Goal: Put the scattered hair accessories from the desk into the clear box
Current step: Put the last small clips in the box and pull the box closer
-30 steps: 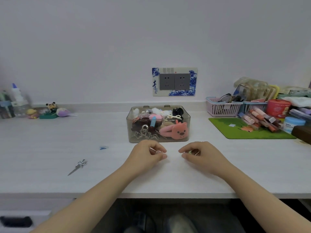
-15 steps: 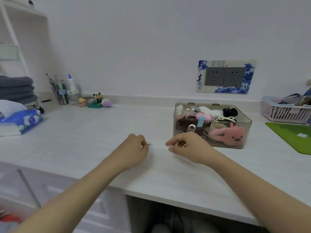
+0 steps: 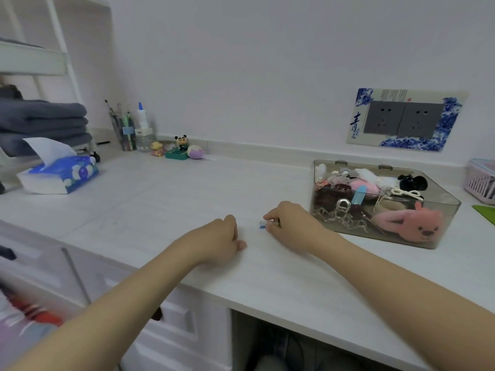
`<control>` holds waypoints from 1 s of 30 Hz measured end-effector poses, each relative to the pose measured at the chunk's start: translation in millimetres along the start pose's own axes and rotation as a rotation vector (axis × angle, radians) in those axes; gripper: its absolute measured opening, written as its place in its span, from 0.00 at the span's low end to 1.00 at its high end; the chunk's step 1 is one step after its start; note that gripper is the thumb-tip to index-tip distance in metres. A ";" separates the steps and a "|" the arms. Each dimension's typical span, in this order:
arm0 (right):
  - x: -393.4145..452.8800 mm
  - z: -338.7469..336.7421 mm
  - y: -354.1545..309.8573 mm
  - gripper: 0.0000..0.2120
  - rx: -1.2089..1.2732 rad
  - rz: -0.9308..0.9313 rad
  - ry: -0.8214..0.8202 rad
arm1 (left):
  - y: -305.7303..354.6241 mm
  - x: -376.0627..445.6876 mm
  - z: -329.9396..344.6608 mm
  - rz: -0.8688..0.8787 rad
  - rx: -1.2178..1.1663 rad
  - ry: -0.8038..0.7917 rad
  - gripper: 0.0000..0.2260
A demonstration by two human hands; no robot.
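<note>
The small blue and white hair clip (image 3: 262,224) lies on the white wood-look worktop (image 3: 160,199), just left of the clear plastic box (image 3: 385,203) full of hair things. The right hand (image 3: 290,222) pinches its edge with curled fingers (image 3: 270,216). The left hand (image 3: 217,241), farther left of the box, is closed in a loose fist; whether it holds anything is hidden.

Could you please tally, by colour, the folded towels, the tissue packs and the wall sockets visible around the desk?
Grey folded towels: 3
Blue-and-white tissue pack: 1
Dark grey wall sockets: 2
Total: 6
</note>
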State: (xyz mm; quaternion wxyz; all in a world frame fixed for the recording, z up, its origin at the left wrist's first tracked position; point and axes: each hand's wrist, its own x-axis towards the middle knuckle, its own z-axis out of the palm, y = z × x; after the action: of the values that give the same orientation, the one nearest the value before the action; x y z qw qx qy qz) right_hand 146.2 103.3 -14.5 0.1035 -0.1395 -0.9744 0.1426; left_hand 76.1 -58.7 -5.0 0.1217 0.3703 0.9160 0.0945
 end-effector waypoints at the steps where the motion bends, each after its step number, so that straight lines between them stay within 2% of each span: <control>1: 1.8 1.5 -1.4 0.13 -0.022 0.014 0.001 | -1.2 0.1 -1.9 0.007 0.006 -0.022 0.14; 4: 5.9 5.1 -5.3 0.13 -0.055 0.022 0.012 | -1.5 -1.5 -3.1 0.027 0.034 -0.057 0.13; 7: 5.5 5.2 -6.5 0.12 -0.026 -0.004 0.034 | 2.3 -1.6 2.2 0.067 0.039 0.003 0.12; 16: -14.6 -1.2 2.8 0.11 0.038 -0.085 0.060 | -14.6 3.5 5.5 0.251 -0.177 0.105 0.07; 20: -24.0 -4.4 8.0 0.12 0.051 -0.086 0.084 | -15.0 4.1 8.5 0.274 -0.217 0.160 0.07; 30: -47.0 -52.5 22.9 0.11 0.038 -0.095 0.222 | 31.0 17.9 -12.1 0.351 -0.403 0.254 0.04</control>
State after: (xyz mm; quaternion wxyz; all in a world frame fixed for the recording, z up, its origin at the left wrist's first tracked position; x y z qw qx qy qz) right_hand 208.6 123.3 20.1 0.2200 -0.1062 -0.9596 0.1395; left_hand 80.4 -25.3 12.0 0.0589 0.4766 0.8087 0.3396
